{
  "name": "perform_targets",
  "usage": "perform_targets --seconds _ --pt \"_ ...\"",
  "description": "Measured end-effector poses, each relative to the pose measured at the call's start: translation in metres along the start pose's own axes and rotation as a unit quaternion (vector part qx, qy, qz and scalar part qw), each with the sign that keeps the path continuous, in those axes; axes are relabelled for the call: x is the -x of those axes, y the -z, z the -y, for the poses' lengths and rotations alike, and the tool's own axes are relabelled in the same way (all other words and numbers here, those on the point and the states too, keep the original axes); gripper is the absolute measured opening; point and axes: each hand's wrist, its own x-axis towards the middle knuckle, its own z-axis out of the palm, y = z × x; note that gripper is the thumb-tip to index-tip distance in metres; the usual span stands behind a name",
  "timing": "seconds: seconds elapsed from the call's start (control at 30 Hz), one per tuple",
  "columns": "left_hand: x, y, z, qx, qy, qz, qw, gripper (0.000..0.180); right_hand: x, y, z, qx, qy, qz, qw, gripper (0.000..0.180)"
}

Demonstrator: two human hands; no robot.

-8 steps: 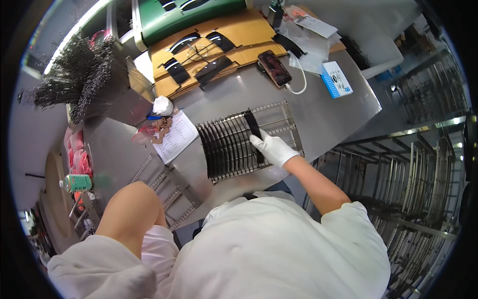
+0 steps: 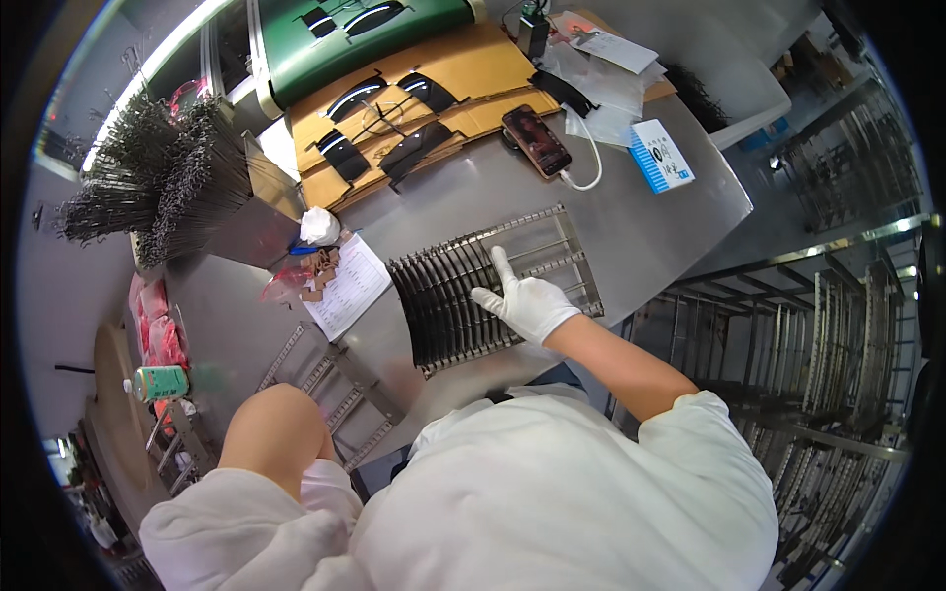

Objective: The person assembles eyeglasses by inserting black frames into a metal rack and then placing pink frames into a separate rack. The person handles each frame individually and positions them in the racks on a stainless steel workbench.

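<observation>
My right hand, in a white glove, is over the right part of a metal wire rack. Its thumb and forefinger are spread, and I see nothing held between them. Several dark curved plates stand on edge in a row in the rack's left and middle slots. The fingertips are at the last plate of that row, and whether they touch it I cannot tell. Only a bent part of my left arm shows at the lower left; the left hand is out of sight.
Beyond the rack lie a phone on a white cable, a blue-and-white box and cardboard bearing dark curved pieces. A printed sheet, a bin of wires and a green conveyor belt are further left. Metal racks stand right.
The dark plate that my right hand held upright is now in the row. The thumb and forefinger have spread apart from it. The view has shifted slightly.
</observation>
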Motion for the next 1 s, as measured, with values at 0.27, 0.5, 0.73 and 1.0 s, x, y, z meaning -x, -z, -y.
perform_targets --seconds 0.27,0.5,0.73,1.0 --pt "-0.007 -0.032 0.019 -0.081 -0.021 -0.216 0.973 0.031 -0.014 0.038 -0.003 -0.008 0.025 -0.077 0.997 0.090" --pt "0.006 0.027 0.016 0.008 0.131 0.014 0.991 0.020 -0.103 0.067 0.018 -0.045 0.124 -0.189 0.973 0.064" --pt "0.043 -0.073 0.115 -0.161 -0.123 -0.496 0.844 0.020 -0.267 0.045 0.069 0.249 0.168 -0.180 0.937 0.084" --pt "0.086 -0.139 0.185 -0.066 0.219 -0.269 0.936 0.031 -0.331 0.060 0.053 0.285 0.141 -0.137 0.938 0.066"
